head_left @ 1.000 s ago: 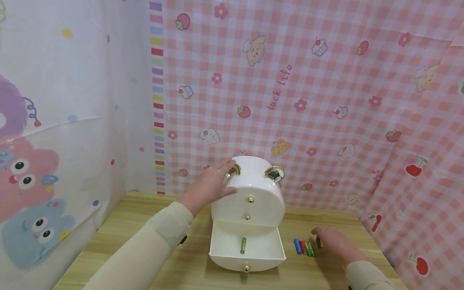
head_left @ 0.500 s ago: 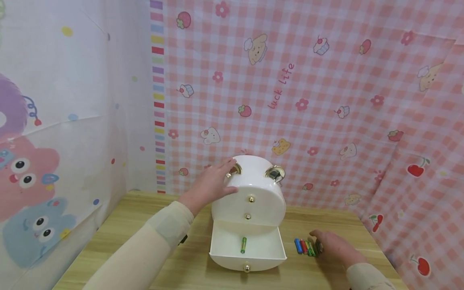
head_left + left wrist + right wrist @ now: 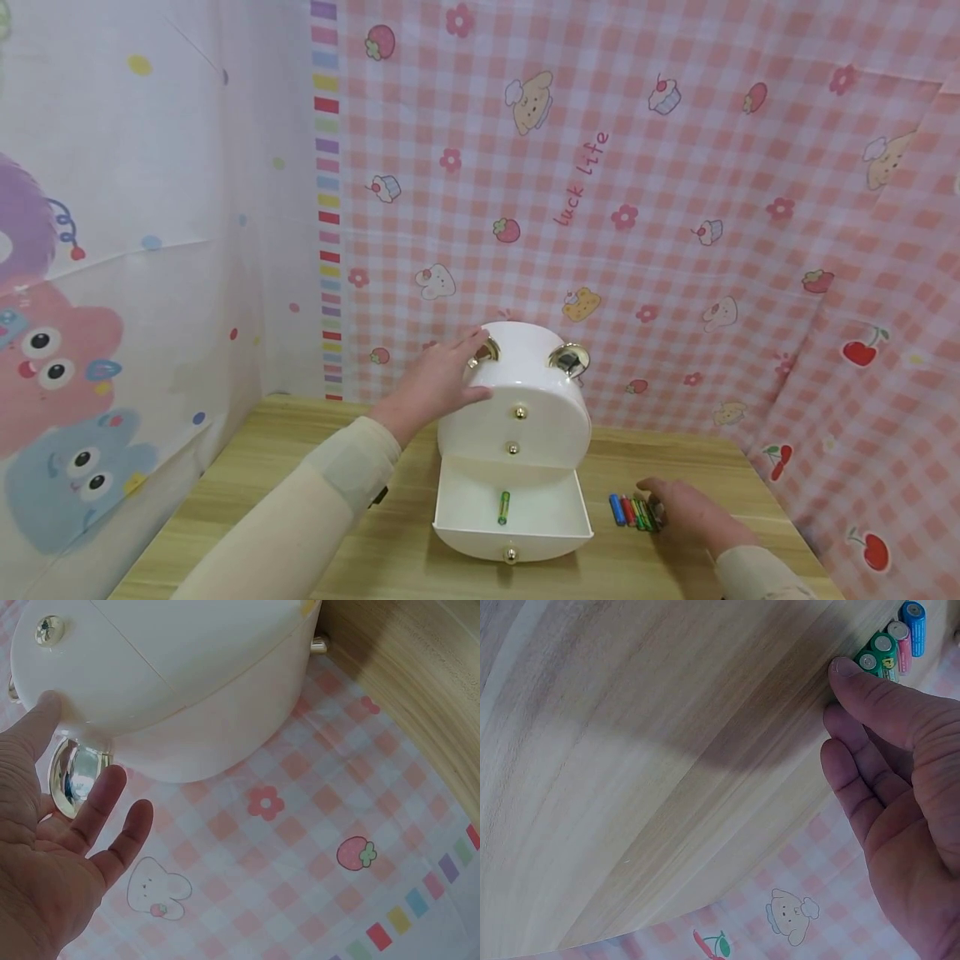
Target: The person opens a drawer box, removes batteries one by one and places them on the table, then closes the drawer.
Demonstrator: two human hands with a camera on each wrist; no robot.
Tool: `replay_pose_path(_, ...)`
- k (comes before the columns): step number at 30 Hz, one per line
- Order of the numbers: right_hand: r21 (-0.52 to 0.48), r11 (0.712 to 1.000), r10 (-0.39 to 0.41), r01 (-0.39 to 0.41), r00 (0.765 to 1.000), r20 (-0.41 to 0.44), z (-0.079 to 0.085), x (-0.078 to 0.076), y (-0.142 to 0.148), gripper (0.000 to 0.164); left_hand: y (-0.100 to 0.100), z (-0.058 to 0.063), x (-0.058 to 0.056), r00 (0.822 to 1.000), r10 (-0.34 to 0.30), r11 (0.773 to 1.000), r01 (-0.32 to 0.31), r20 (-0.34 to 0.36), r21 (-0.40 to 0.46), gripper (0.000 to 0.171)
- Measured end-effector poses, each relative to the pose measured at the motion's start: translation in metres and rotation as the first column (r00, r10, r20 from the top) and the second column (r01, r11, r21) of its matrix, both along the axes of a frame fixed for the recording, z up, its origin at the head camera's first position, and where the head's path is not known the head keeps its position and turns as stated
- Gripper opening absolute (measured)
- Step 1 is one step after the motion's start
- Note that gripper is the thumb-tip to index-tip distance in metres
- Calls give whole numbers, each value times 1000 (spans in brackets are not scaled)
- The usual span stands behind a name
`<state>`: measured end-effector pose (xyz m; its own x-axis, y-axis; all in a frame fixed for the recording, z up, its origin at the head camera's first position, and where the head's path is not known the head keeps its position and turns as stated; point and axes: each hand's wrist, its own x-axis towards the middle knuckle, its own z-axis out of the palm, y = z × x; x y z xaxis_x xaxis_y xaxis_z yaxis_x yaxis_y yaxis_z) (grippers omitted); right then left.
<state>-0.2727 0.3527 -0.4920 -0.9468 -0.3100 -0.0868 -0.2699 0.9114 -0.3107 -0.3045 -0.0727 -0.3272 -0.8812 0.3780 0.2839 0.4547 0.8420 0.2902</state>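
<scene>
A white rounded drawer box (image 3: pixel 551 429) with gold knobs and two gold ear-like rings stands on the table. Its lowest drawer (image 3: pixel 540 500) is pulled out, with one green battery (image 3: pixel 504 507) lying inside. My left hand (image 3: pixel 438 383) rests on the box's upper left. In the left wrist view its thumb lies against the front and its loosely spread fingers surround the gold ear (image 3: pixel 79 776). To the right of the drawer, several batteries lie in a row, among them a blue battery (image 3: pixel 617 509). My right hand (image 3: pixel 690 510) is beside them, thumb tip right at the outermost green battery (image 3: pixel 867 661).
The wooden table (image 3: pixel 247 492) ends at the back against a pink checked cloth (image 3: pixel 630 267). A white patterned cloth (image 3: pixel 172 333) hangs on the left. The open drawer juts out between my two arms.
My right hand has shifted slightly left, up to the end of the battery row. The left hand, the box and the battery in the drawer have stayed in place.
</scene>
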Motion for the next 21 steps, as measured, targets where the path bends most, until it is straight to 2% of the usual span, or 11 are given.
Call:
replay_pose_path(10, -18, 1000, 5, -5, 1000, -14, 1, 1, -1, 67, 0, -1, -2, 1000, -6, 1000, 6, 0, 2, 91)
replay_pose_path(21, -40, 999, -22, 23, 999, 28, 3, 4, -2, 67, 0, -3, -4, 1000, -6, 1000, 6, -3, 3, 90)
